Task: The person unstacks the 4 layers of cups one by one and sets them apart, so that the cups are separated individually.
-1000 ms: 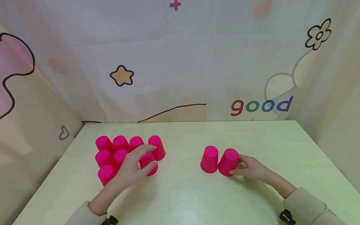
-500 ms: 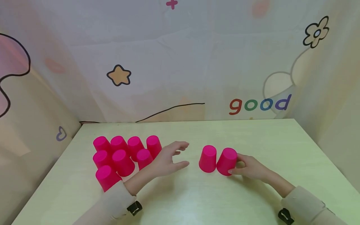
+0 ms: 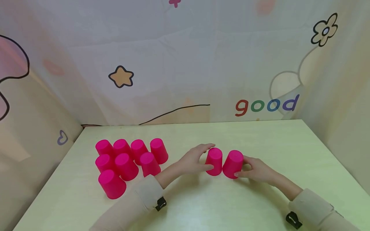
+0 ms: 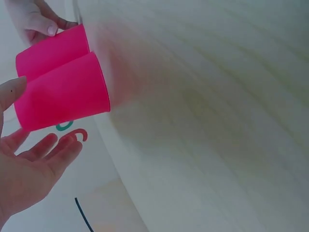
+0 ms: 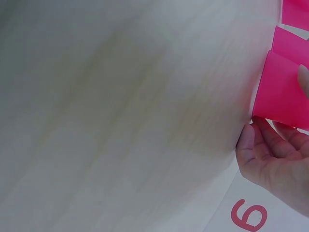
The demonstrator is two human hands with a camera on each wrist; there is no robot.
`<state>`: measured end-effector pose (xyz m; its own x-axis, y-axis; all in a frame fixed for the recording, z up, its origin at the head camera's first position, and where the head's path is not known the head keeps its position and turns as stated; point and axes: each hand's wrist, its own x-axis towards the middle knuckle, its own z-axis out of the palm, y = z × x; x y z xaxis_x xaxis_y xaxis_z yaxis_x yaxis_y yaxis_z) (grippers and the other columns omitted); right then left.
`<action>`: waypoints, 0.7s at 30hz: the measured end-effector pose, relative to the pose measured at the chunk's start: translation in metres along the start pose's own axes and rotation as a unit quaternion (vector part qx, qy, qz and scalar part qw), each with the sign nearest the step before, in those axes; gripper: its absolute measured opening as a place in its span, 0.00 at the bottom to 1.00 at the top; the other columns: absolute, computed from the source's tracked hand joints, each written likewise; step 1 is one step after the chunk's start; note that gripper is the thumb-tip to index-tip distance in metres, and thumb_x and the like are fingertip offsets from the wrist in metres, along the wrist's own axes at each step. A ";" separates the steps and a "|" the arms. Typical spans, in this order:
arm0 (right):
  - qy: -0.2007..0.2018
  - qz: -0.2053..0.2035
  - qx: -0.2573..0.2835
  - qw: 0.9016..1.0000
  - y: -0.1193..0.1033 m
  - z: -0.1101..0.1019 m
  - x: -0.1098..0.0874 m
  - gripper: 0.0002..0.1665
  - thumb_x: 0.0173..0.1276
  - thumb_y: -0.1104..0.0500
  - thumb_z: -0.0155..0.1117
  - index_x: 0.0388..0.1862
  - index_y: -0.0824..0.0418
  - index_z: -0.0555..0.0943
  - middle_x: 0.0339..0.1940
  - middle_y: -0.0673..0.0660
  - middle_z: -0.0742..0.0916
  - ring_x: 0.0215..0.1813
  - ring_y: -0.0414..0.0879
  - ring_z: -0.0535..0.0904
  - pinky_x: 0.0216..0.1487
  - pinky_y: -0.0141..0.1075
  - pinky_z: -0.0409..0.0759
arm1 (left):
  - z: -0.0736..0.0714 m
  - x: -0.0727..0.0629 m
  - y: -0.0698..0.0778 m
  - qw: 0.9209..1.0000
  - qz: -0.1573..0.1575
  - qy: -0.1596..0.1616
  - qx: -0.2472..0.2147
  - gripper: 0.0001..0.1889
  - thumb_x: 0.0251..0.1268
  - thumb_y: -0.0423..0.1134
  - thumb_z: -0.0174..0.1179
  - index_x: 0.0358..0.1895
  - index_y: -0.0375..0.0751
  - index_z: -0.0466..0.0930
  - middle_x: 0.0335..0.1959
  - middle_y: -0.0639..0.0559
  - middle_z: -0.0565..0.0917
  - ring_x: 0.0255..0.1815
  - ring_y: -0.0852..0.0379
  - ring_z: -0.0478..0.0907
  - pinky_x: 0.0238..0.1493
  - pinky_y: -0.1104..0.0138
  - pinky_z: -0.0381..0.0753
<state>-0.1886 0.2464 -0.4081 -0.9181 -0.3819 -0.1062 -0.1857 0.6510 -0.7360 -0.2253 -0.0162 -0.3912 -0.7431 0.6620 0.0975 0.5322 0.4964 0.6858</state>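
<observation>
Two pink plastic cups stand upside down, side by side, right of the table's middle. My left hand (image 3: 194, 160) reaches around the left cup (image 3: 214, 163), thumb in front and fingers behind. In the left wrist view, the fingers of that left hand (image 4: 29, 176) are extended and apart from the near cup (image 4: 65, 94), while the thumb overlaps its side. My right hand (image 3: 258, 171) holds the right cup (image 3: 233, 165) from its right side. The right wrist view has the thumb and fingers of the right hand (image 5: 275, 159) on either side of that cup (image 5: 280, 92).
Several more upside-down pink cups (image 3: 126, 167) stand in rows on the left of the pale table (image 3: 219, 205). A printed cloth (image 3: 173, 73) hangs behind the table and along its sides. A black strap piece (image 3: 161, 203) shows at the left cuff.
My left hand has travelled right, from above the grouped cups to the left one of the pair. My right hand has stayed at its cup. The head view has shifted slightly.
</observation>
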 end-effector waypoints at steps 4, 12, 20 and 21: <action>-0.001 0.005 0.002 1.000 0.000 0.002 0.002 0.34 0.53 0.50 0.69 0.57 0.62 0.71 0.48 0.57 0.80 0.52 0.55 0.73 0.48 0.51 0.73 | 0.004 0.005 0.004 0.999 -0.010 0.006 0.030 0.34 0.50 0.41 0.67 0.63 0.44 0.64 0.57 0.52 0.72 0.57 0.55 0.68 0.48 0.68 0.75; 0.000 0.013 -0.002 1.000 -0.002 0.002 0.002 0.36 0.53 0.51 0.69 0.58 0.63 0.70 0.49 0.57 0.80 0.53 0.56 0.72 0.48 0.52 0.73 | -0.001 0.000 0.007 0.999 -0.007 0.030 0.031 0.24 0.45 0.41 0.70 0.46 0.44 0.71 0.38 0.58 0.76 0.40 0.62 0.72 0.37 0.74 0.74; -0.001 0.007 0.006 1.000 -0.001 0.002 0.000 0.36 0.53 0.52 0.69 0.58 0.64 0.69 0.49 0.58 0.79 0.53 0.57 0.72 0.48 0.53 0.73 | -0.014 -0.026 0.011 0.999 -0.027 0.026 0.016 0.24 0.44 0.41 0.71 0.46 0.44 0.71 0.38 0.60 0.76 0.41 0.62 0.72 0.43 0.67 0.76; 0.000 0.006 0.006 1.000 -0.001 0.002 0.000 0.35 0.53 0.52 0.69 0.58 0.65 0.69 0.49 0.58 0.79 0.53 0.57 0.72 0.48 0.53 0.73 | -0.016 -0.029 0.011 0.999 -0.027 0.028 0.014 0.25 0.43 0.41 0.71 0.46 0.44 0.71 0.39 0.59 0.76 0.42 0.62 0.72 0.44 0.65 0.77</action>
<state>-0.1881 0.2443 -0.4087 -0.9201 -0.3747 -0.1143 -0.1712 0.6472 -0.7429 -0.2045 -0.0389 -0.3751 -0.7919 0.6022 0.1014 0.5016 0.5466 0.6705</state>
